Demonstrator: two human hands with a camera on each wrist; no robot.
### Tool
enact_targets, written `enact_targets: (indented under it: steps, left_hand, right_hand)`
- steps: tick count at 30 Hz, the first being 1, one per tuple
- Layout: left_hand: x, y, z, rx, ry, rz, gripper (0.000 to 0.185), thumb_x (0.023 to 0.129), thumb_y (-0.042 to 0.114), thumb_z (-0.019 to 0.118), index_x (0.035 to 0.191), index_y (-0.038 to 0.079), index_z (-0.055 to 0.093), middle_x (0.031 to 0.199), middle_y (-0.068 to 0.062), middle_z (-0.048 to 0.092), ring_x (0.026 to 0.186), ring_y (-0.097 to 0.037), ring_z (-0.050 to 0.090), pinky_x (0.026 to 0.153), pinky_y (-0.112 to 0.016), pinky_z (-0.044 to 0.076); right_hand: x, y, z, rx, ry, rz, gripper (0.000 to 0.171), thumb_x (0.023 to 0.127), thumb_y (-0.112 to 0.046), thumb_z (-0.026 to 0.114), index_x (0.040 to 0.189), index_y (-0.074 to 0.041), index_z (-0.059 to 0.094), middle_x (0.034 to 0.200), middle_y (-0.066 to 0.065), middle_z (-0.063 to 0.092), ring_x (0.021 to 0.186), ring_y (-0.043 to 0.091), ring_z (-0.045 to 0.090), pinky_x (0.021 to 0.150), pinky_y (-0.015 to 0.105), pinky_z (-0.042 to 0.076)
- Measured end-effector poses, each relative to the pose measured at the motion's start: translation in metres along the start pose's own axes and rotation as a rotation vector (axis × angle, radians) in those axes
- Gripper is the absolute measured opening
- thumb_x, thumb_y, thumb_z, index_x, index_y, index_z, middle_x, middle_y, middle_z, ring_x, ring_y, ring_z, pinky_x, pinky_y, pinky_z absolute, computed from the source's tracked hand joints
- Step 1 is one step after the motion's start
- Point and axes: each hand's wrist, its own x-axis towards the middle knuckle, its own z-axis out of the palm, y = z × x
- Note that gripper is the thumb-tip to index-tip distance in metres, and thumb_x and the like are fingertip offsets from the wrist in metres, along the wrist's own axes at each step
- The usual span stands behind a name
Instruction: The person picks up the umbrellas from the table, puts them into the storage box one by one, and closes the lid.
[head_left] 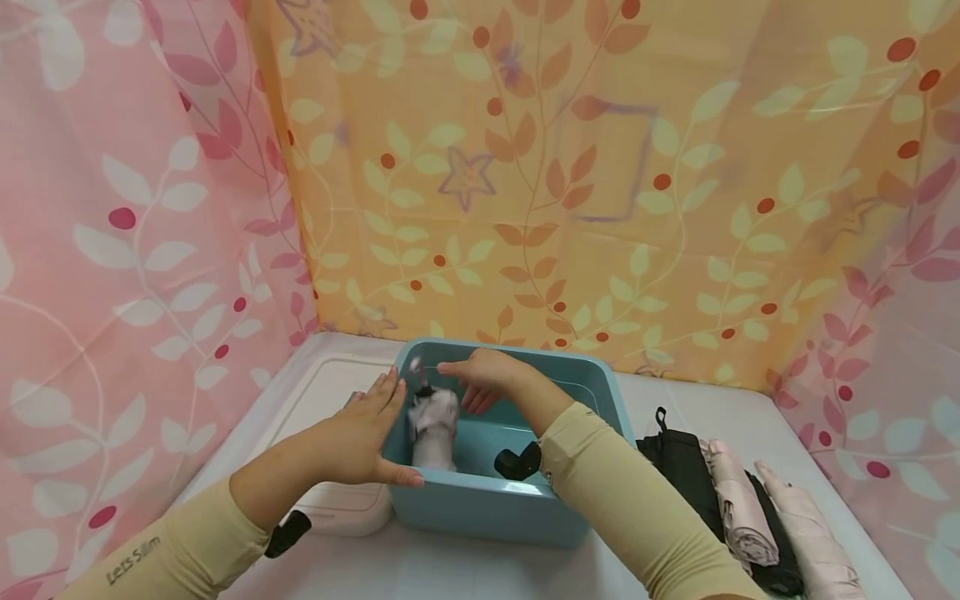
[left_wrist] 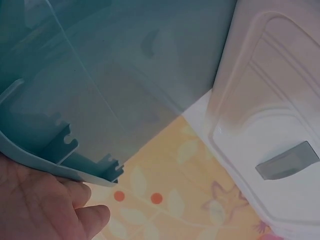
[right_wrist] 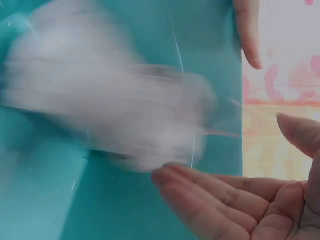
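A teal plastic bin [head_left: 480, 504] stands on the white table. My left hand [head_left: 367, 433] rests flat against the bin's left corner, fingers straight and thumb along the front wall. In the left wrist view the palm [left_wrist: 45, 210] sits under the bin's rim [left_wrist: 60, 170]. My right hand [head_left: 483, 383] hovers over the bin with fingers relaxed and holds nothing. A pale folded umbrella [head_left: 435, 425] is inside the bin just below that hand. In the right wrist view the umbrella [right_wrist: 110, 115] is a white blur beside the open palm [right_wrist: 240, 200].
A white lid [head_left: 322, 392] lies left of the bin and shows again in the left wrist view [left_wrist: 270, 125]. Several folded umbrellas, black [head_left: 678, 467] and pale pink [head_left: 742, 508], lie in a row at the right. Patterned fabric walls close in three sides.
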Motion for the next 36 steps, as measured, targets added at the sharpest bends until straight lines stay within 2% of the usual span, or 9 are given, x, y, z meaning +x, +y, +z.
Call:
enact_targets:
  steps: [3, 18, 26, 30, 36]
  left_hand:
    - [0.000, 0.000, 0.000, 0.006, 0.004, -0.002, 0.128, 0.059, 0.082, 0.052, 0.145, -0.003, 0.007, 0.151, -0.018, -0.006, 0.139, -0.031, -0.004, 0.107, -0.055, 0.013]
    - [-0.001, 0.002, -0.002, -0.007, 0.003, 0.005, 0.128, 0.061, 0.081, 0.053, 0.144, -0.004, 0.007, 0.151, -0.020, -0.004, 0.139, -0.033, -0.003, 0.106, -0.056, 0.013]
    - [-0.001, 0.002, -0.001, -0.011, 0.002, 0.005, 0.128, 0.060, 0.082, 0.051, 0.145, -0.003, 0.006, 0.151, -0.019, -0.005, 0.138, -0.033, -0.003, 0.106, -0.057, 0.012]
    - [-0.001, 0.001, -0.001, -0.020, 0.003, 0.009, 0.128, 0.061, 0.082, 0.051, 0.145, -0.003, 0.006, 0.151, -0.019, -0.005, 0.138, -0.034, -0.004, 0.106, -0.058, 0.012]
    - [-0.001, 0.000, 0.000, 0.004, -0.010, -0.009, 0.128, 0.059, 0.084, 0.049, 0.145, 0.000, 0.005, 0.152, -0.016, -0.007, 0.139, -0.030, -0.006, 0.107, -0.055, 0.012]
  right_hand:
    - [0.000, 0.001, -0.003, 0.006, -0.002, 0.004, 0.065, 0.087, -0.053, 0.052, 0.112, 0.008, 0.059, 0.083, 0.018, 0.067, 0.074, 0.027, 0.066, 0.070, 0.041, 0.054]
    - [-0.005, 0.002, -0.013, -0.031, 0.003, -0.014, 0.065, 0.087, -0.055, 0.050, 0.112, 0.003, 0.061, 0.087, 0.014, 0.067, 0.078, 0.024, 0.066, 0.072, 0.038, 0.053]
    - [-0.016, 0.008, -0.033, -0.017, -0.015, -0.064, 0.056, 0.086, -0.050, 0.056, 0.115, -0.002, 0.062, 0.100, 0.013, 0.067, 0.090, 0.023, 0.065, 0.080, 0.039, 0.051]
    - [-0.024, 0.012, -0.045, 0.016, -0.021, -0.092, 0.056, 0.089, -0.047, 0.053, 0.118, 0.000, 0.058, 0.104, 0.015, 0.066, 0.097, 0.026, 0.062, 0.083, 0.040, 0.050]
    - [-0.035, 0.019, -0.061, 0.056, -0.013, -0.122, 0.055, 0.091, -0.044, 0.050, 0.122, 0.001, 0.055, 0.106, 0.016, 0.065, 0.097, 0.025, 0.062, 0.084, 0.041, 0.049]
